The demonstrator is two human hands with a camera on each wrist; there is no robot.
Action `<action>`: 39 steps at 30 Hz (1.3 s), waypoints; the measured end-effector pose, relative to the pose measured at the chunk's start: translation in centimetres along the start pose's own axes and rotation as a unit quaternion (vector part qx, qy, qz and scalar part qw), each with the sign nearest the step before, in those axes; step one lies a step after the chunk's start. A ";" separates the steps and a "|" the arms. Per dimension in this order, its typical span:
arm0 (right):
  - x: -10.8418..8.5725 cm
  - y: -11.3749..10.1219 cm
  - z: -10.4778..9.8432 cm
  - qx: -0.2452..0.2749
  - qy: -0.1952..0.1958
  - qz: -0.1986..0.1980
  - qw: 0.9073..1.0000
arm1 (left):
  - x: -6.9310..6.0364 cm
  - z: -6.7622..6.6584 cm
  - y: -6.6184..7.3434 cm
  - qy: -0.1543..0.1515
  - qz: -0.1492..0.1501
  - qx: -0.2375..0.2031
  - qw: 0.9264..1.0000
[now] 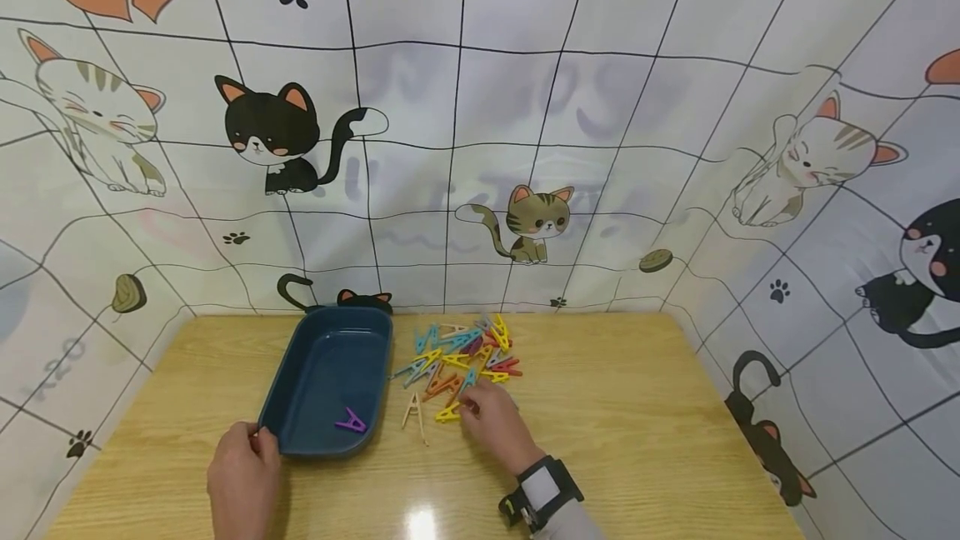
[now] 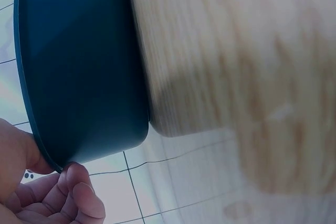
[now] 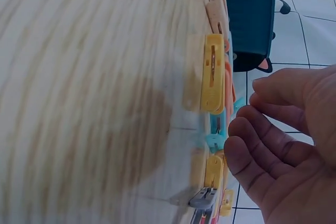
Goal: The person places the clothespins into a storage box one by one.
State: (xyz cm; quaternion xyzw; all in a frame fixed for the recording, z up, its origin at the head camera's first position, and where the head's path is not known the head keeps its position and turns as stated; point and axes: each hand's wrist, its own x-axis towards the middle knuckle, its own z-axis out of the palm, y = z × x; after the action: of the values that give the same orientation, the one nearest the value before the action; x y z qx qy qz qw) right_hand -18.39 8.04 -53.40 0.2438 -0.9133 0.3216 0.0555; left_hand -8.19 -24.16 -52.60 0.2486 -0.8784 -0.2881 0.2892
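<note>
My left hand (image 1: 243, 477) grips the near left corner of a dark blue tray (image 1: 300, 373), thumb and fingers at its rim; the left wrist view shows the hand (image 2: 47, 187) pinching the tray's edge (image 2: 26, 93). One purple clothespin (image 1: 351, 421) lies inside the tray. To its right is a loose pile of clothespins (image 1: 453, 361) in several colours. My right hand (image 1: 498, 423) is at the pile's near edge, beside a yellow clothespin (image 1: 447, 413). In the right wrist view the hand's (image 3: 283, 135) fingers are loosely bent near a light blue clothespin (image 3: 216, 141), with nothing visibly held.
A beige clothespin (image 1: 414, 417) lies between the tray and my right hand. The wooden table (image 1: 615, 440) meets a cat-patterned cloth (image 1: 420, 173) at the back, with more of this cloth at both sides.
</note>
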 end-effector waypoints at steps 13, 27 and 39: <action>-0.2 0.7 0.6 -0.031 -0.021 -0.001 0.999 | -0.1 0.0 -0.1 0.027 0.026 -0.005 0.999; -0.4 0.6 0.6 -0.029 -0.040 0.018 0.999 | -0.2 0.1 -0.2 0.027 0.031 -0.012 0.999; -0.4 0.9 0.7 -0.019 -0.038 0.013 0.999 | -0.2 0.2 -0.1 0.029 0.022 -0.011 0.999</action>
State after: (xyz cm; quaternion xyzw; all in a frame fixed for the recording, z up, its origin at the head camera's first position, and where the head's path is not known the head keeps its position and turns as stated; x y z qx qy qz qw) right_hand -18.45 8.35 -54.52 0.2424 -0.9240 0.2951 0.0213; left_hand -8.15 -24.01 -52.90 0.2342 -0.8717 -0.2835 0.3240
